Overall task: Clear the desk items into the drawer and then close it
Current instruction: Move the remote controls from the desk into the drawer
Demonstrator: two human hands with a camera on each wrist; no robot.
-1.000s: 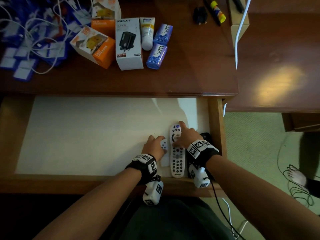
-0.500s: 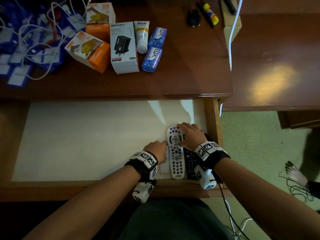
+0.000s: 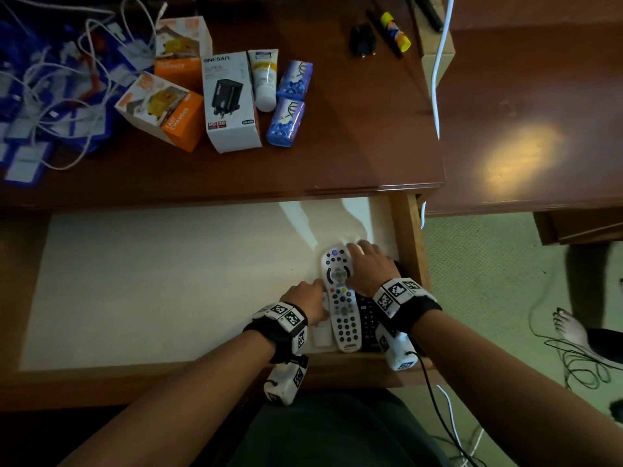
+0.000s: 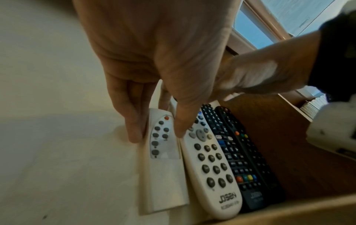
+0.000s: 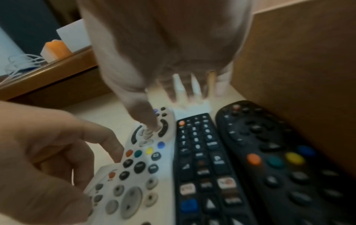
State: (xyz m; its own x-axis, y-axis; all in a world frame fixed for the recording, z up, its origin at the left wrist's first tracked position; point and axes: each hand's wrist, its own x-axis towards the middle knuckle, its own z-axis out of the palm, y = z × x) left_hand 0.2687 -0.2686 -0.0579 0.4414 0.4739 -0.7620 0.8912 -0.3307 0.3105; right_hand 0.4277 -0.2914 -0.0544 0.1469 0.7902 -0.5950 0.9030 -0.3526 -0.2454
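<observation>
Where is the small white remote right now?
In the head view the small white remote lies in the drawer's near right corner, mostly under the left hand, directly left of the larger white remote.

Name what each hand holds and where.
Left hand pinches the small white remote by its sides near the top. Right hand holds nothing.

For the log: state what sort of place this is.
Probably a hotel room or bedroom: a dark wooden desk with an open drawer on green carpet, holding TV remotes, with wrapped soap bars and charger boxes on top.
</observation>
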